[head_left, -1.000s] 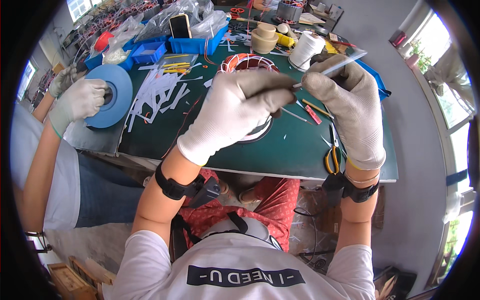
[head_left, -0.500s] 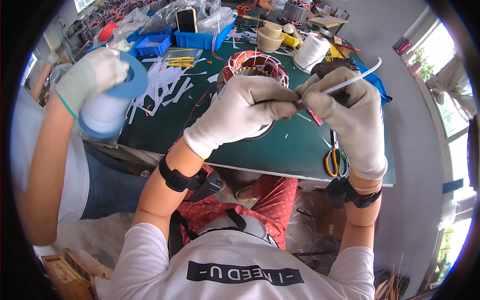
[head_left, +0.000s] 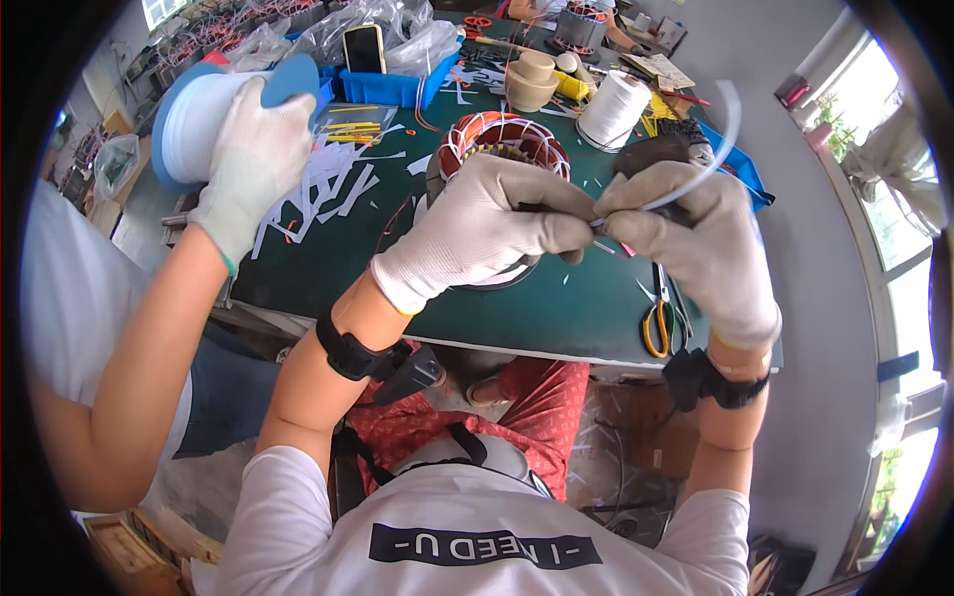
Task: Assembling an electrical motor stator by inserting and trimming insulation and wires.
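In white gloves with greyed fingertips, my hands meet above the green table. My right hand (head_left: 696, 238) pinches a thin, flexible white tube (head_left: 729, 129), whose free end curves up and away to the right. My left hand (head_left: 487, 223) is closed in a pinch, its fingertips against those of the right; what it grips is hidden between the fingers. Just beyond and below my left hand stands a motor stator (head_left: 512, 129) with orange-red windings laced in white cord, partly covered by that hand. Yellow-and-black-handled scissors (head_left: 656, 326) lie below my right hand.
At left a co-worker's gloved hand (head_left: 256, 149) holds a large blue-flanged spool (head_left: 189, 124). White paper strips (head_left: 328, 189) litter the table. Behind are a blue bin (head_left: 388, 87) with a phone (head_left: 364, 48), a white thread cone (head_left: 613, 109) and tan tape rolls (head_left: 532, 79).
The co-worker's spool has swung up and tilted on its side. My right hand has shifted slightly right and down, and the tube's free end now points more upward. My left hand has barely moved.
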